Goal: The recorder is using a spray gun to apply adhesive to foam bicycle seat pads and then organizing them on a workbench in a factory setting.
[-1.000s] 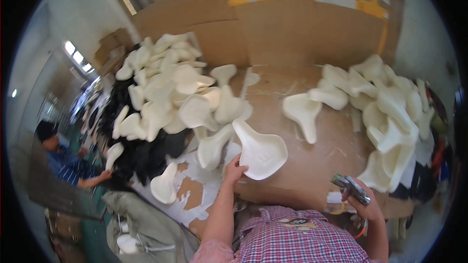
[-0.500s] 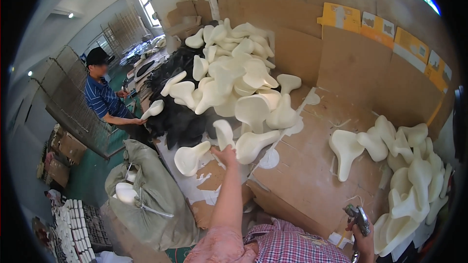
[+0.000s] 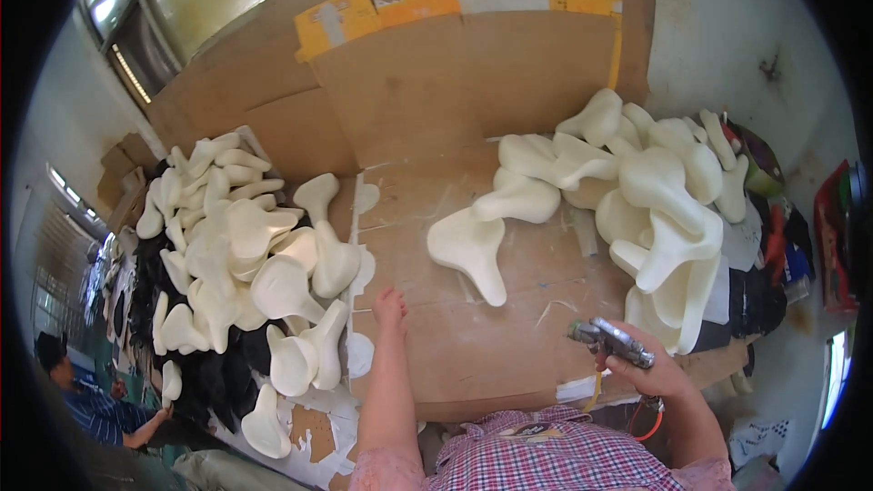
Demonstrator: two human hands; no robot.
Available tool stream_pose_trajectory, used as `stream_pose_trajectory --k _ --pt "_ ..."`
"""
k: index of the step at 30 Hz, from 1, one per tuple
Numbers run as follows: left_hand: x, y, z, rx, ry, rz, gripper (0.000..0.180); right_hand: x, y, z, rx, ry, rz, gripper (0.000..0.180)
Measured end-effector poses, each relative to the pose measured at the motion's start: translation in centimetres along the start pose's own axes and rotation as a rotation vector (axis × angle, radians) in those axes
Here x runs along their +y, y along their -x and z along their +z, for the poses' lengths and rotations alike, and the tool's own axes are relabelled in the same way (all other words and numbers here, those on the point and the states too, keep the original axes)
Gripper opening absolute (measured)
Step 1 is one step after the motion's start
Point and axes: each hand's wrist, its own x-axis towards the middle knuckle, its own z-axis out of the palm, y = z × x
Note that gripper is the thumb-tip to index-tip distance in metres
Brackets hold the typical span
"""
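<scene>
My left hand [image 3: 391,307] hovers over the cardboard-covered table with its fingers curled in, nothing visible in them. In my right hand [image 3: 657,365] is a metal spray gun [image 3: 614,342], with an orange hose [image 3: 647,425] hanging below it. Nearest ahead lies a cream foam bike saddle pad [image 3: 468,250], nose toward me, at the edge of the right-hand heap of saddle pads [image 3: 657,184]. To the left is another large heap of such pads [image 3: 250,232], beside black covers [image 3: 214,380].
The cardboard tabletop [image 3: 427,345] spans between the heaps. Behind it stands a cardboard wall [image 3: 400,91] with yellow patches. A co-worker [image 3: 86,405] in a striped shirt holds a saddle pad at far left. A greenish sack [image 3: 227,471] sits at the lower left.
My view has swung right. The left hand has let go of a saddle pad by the left heap and moved right over the cardboard. The spray gun is raised further into view.
</scene>
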Motion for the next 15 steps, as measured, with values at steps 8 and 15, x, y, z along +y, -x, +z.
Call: stream_pose_trajectory --k 8,15 --pt "0.9 -3.4 10.7 -0.142 -0.039 -0.227 0.052 -3.8 -0.1 -2.8 0.056 0.272 0.053 0.046" --pt "-0.1 -4.3 9.7 -0.103 -0.029 0.006 0.065 -3.7 -3.9 -2.2 0.129 -0.004 -0.048 0.047"
